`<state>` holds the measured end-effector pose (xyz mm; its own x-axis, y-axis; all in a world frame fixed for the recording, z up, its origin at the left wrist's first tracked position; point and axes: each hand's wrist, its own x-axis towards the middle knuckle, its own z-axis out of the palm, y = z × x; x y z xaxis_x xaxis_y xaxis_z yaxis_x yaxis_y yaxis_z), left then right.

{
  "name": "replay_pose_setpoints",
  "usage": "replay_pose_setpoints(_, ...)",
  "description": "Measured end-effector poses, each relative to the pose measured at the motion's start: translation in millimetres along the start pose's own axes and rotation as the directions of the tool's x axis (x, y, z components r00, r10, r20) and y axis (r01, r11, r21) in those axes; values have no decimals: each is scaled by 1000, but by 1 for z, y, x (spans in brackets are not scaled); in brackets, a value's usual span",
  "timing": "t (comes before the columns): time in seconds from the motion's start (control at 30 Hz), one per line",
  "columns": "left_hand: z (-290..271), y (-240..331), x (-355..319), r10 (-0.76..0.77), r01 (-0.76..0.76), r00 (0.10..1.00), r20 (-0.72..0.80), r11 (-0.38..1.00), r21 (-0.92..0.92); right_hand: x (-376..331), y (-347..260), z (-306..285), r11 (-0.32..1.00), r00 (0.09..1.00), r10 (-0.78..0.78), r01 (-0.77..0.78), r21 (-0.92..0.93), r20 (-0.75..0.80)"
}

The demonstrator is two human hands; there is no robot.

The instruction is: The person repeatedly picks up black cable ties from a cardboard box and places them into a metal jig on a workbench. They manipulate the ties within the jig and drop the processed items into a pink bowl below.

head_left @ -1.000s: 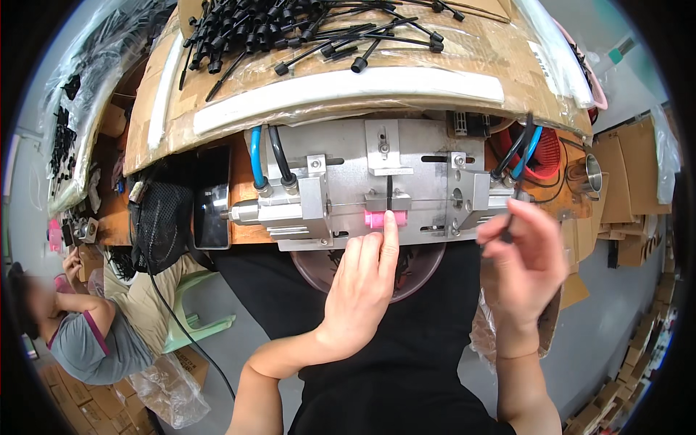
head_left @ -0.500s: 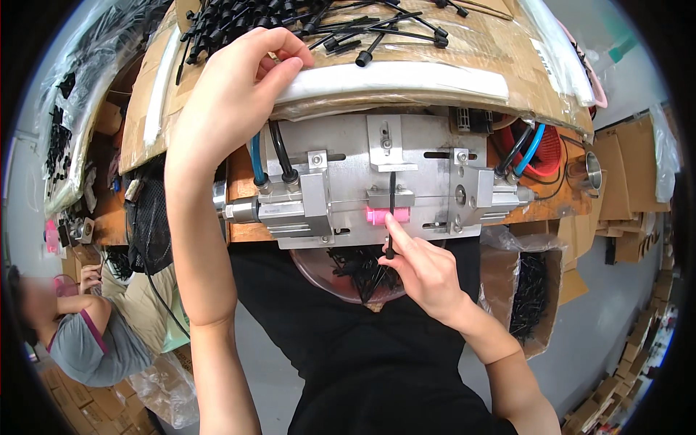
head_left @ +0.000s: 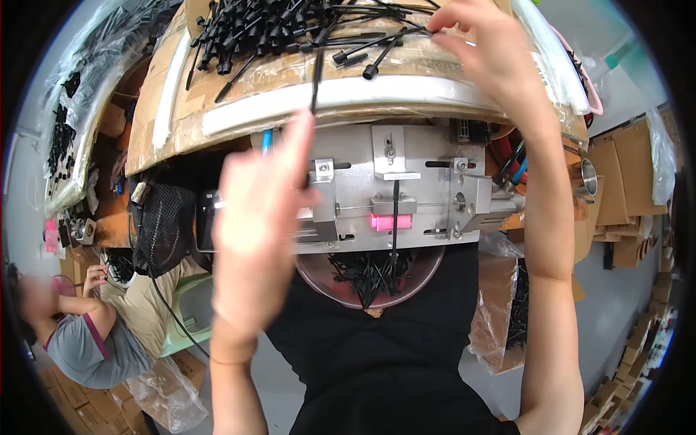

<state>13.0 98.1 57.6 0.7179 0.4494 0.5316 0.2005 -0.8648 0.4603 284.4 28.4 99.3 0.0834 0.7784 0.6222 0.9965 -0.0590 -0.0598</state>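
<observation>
My left hand (head_left: pixel 264 210), smeared by motion, is above the left side of the metal fixture (head_left: pixel 355 148). From its fingertips a thin black rod (head_left: pixel 317 80) points away, also blurred. Far right, my right hand (head_left: pixel 486 43) reaches over the cardboard, its thumb and finger closing on the thin end of a black rod with a wider black head. Another black rod (head_left: pixel 395 217) lies in the fixture, across a pink block (head_left: pixel 382 222), with its lower end over a bowl.
A pile of black rods (head_left: pixel 254 32) covers the cardboard (head_left: pixel 217 94) at the back. The translucent bowl (head_left: pixel 428 279) of black pieces sits below the fixture. A box (head_left: pixel 500 312) of black parts stands at right. A seated person (head_left: pixel 101 326) is at left.
My right hand has left the rod in the fixture and moved up to the pile at the far right. My left hand has come back from the pile toward me with a black rod.
</observation>
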Motion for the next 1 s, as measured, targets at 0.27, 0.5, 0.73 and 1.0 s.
replay_pose_setpoints(0.27, 80, 43, -85, 68, -93, 976, 206, 989, 117, -48, -1, -50, 480, 851, 525, -276, 833, -21)
replay_pose_setpoints(0.5, 84, 43, -77, 65, -99, 965, 256, 988, 123, -106, -51, -58, 580, 805, 556, -197, 790, -207)
replay_pose_setpoints(0.73, 58, 51, -75, -57, 62, 965, 254, 998, -12, -179, -127, 0, 760, 947, 321, -264, 594, 9)
replay_pose_setpoints(1.0, 29, 27, -62, -82, 82, 997, 0, 997, 4, -181, -114, 0, 873, 972, 209, -136, 469, -107)
